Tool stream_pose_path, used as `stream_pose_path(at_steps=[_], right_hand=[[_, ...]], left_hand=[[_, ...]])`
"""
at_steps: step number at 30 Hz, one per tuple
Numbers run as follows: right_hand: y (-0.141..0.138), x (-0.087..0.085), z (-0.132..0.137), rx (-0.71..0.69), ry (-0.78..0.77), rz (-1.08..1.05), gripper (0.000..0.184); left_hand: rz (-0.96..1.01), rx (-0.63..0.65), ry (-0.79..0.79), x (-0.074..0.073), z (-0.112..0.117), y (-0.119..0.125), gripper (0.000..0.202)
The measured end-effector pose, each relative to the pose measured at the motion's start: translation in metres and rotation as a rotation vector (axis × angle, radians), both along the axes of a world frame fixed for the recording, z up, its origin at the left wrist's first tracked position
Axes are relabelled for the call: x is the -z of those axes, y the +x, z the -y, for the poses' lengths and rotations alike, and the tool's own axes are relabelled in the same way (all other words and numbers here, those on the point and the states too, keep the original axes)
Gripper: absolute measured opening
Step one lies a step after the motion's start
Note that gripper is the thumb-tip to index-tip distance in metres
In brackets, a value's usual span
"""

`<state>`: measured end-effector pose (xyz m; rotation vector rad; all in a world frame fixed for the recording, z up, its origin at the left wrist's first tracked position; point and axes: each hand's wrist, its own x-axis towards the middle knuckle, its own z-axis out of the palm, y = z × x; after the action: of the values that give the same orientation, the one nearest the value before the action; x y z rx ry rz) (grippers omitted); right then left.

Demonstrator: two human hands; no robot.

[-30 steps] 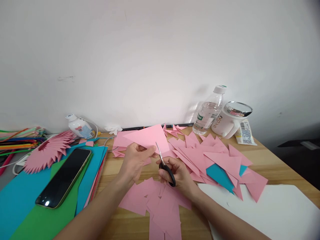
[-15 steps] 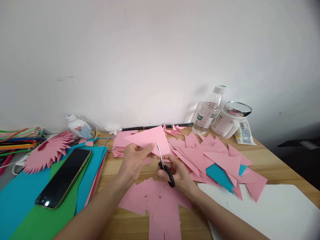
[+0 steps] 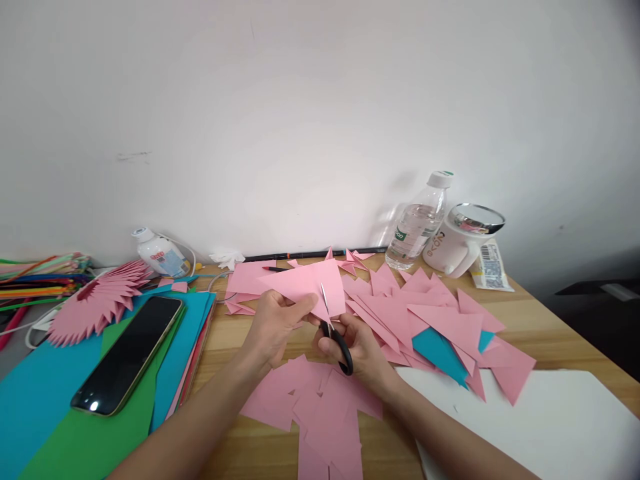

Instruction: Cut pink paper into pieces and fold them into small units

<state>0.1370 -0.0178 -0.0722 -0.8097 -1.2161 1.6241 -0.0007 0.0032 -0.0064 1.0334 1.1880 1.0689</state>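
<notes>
Scissors [image 3: 342,348] with black handles are clamped in the grip of the right hand [image 3: 359,348] in the head view, one blade showing over the near edge of a pink sheet [image 3: 310,280]. The left hand [image 3: 270,328] has its grip closed on that sheet, above the counter [image 3: 227,350]. Loose pink pieces [image 3: 330,417] lie below the hands; a pink pile [image 3: 395,313] spreads to the right, near a water bottle [image 3: 414,230] and white mug [image 3: 445,250]. Leftward, a phone [image 3: 127,357] rests on green paper [image 3: 83,443].
</notes>
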Motion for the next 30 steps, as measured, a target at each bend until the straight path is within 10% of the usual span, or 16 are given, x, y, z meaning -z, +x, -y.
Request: stream_pose_path(at_steps=[30], right_hand=[[0.0009, -0.0021, 0.0011, 0.018, 0.017, 0.022, 0.043]], left_hand=[[0.045, 0.035, 0.028, -0.0009, 0.0028, 0.0044, 0.011]])
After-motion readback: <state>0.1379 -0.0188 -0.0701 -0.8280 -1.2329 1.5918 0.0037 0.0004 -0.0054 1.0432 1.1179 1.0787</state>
